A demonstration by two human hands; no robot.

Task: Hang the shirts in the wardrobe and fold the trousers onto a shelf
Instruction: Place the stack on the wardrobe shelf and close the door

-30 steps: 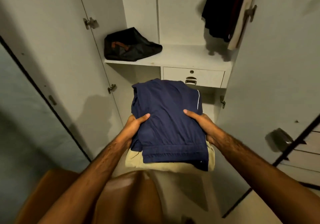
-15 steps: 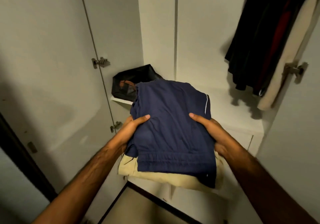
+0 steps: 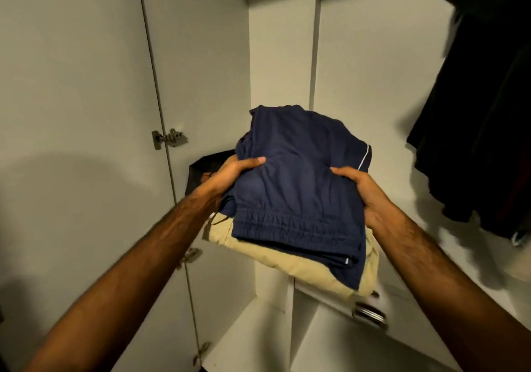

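Dark shirts (image 3: 482,130) hung; left hand (image 3: 230,174) and right hand (image 3: 363,190) grip folded navy drawstring trousers (image 3: 298,199) stacked on folded beige trousers (image 3: 290,265), not yet on white wardrobe shelf (image 3: 425,216).

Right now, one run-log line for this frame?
left hand + right hand: gripping folded navy trousers atop beige trousers | over shelf | not placed

No lettering, label or number can be read anywhere; the dim, blurred view may hide some.
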